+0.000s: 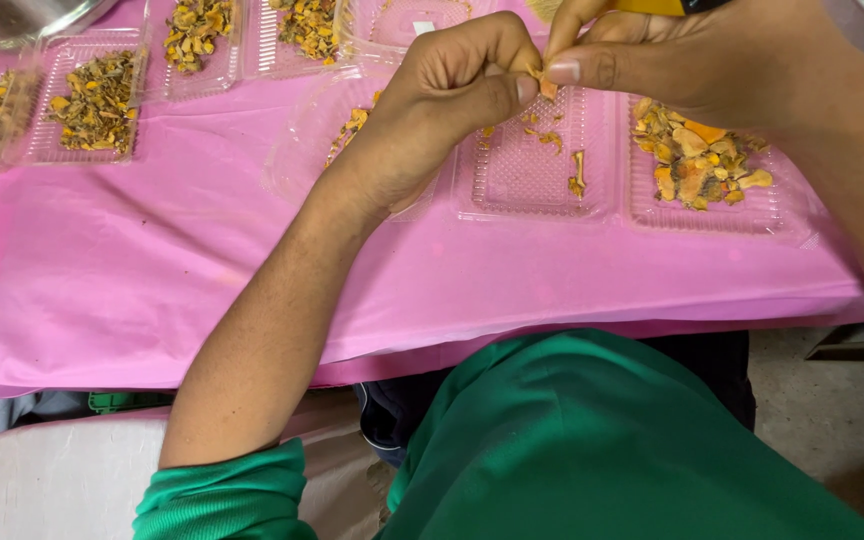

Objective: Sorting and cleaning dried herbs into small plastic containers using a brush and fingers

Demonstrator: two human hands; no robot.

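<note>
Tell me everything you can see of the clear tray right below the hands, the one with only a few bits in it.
The clear tray is a shallow rectangular dish of thin see-through plastic with a ribbed floor and rounded rim. It lies flat on the pink table cover, between a fuller tray of orange-yellow pieces and another clear tray partly hidden by the left hand. Only a few small yellow-brown scraps lie in it. Both hands hover above it, pinching a small piece; neither visibly touches it.

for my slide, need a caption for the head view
Both hands pinch a small orange piece above a clear tray on pink cloth.
</note>
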